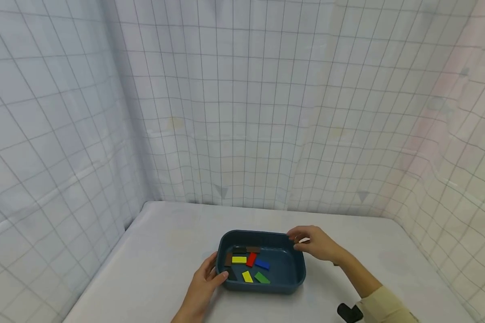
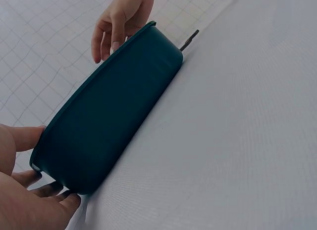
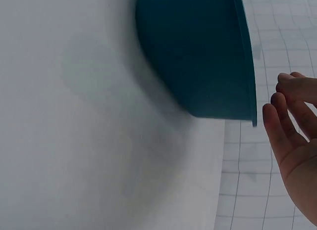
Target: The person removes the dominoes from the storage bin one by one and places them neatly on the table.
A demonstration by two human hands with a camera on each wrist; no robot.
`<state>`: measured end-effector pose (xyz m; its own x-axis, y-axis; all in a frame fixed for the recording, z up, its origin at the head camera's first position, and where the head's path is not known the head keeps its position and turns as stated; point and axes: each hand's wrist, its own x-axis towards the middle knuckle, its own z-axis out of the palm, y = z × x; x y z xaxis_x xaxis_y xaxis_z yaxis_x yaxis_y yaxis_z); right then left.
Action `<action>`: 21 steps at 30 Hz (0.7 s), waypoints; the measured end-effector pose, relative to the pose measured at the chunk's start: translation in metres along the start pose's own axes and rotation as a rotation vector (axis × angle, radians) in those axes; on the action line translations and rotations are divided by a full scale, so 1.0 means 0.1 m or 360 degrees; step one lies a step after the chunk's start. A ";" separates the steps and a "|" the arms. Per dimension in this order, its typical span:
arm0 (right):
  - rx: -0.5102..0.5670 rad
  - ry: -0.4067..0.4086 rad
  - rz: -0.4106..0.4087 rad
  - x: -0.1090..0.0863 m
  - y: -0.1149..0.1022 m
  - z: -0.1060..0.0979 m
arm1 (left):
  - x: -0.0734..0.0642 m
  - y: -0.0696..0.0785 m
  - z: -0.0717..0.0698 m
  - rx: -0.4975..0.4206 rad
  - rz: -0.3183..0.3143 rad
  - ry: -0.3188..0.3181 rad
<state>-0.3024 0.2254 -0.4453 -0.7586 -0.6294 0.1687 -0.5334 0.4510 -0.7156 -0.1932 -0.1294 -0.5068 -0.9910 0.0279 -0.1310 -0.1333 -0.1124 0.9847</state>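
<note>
Because its walls hold their shape, the dark teal tub (image 1: 262,288) looks stiff to me, probably smooth plastic, light with so few pieces inside, and not easily broken. It sits on the white-covered table (image 1: 174,251), and I'd take hold at the two short ends, since a tilt would likely slide the small flat blocks, such as the red block (image 1: 251,259) and the green block (image 1: 262,277), about its floor. At the left end, the left hand (image 1: 200,285) grips the wall, thumb over the rim and fingers spread against the outside. By the far right corner hovers the right hand (image 1: 316,244), fingers loosely bent, thumb slightly apart; I see nothing held there, and can't tell whether a fingertip brushes the rim.
</note>
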 end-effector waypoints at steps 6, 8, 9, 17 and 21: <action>0.0017 -0.0150 -0.0070 0.25 -0.08 0.24 | 0.00 -0.04 -0.03 -0.0013 0.0009 -0.0029; -0.0011 -0.0187 -0.0096 0.32 -0.08 0.31 | 0.01 -0.04 -0.04 -0.0016 0.0013 -0.0038; -0.0013 -0.0207 -0.0104 0.35 -0.08 0.35 | 0.00 -0.04 -0.04 -0.0014 0.0014 -0.0039; -0.0118 -0.0374 -0.0047 0.51 -0.09 0.61 | -0.01 0.00 -0.02 0.0011 0.0026 -0.0031; -0.0245 -0.0462 -0.0034 0.55 -0.06 0.69 | -0.02 0.01 -0.01 0.0011 0.0030 -0.0034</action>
<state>-0.3152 0.1442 -0.4783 -0.6198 -0.7840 -0.0337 -0.6151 0.5120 -0.5996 -0.1916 -0.1305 -0.5058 -0.9928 0.0470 -0.1099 -0.1143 -0.1062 0.9878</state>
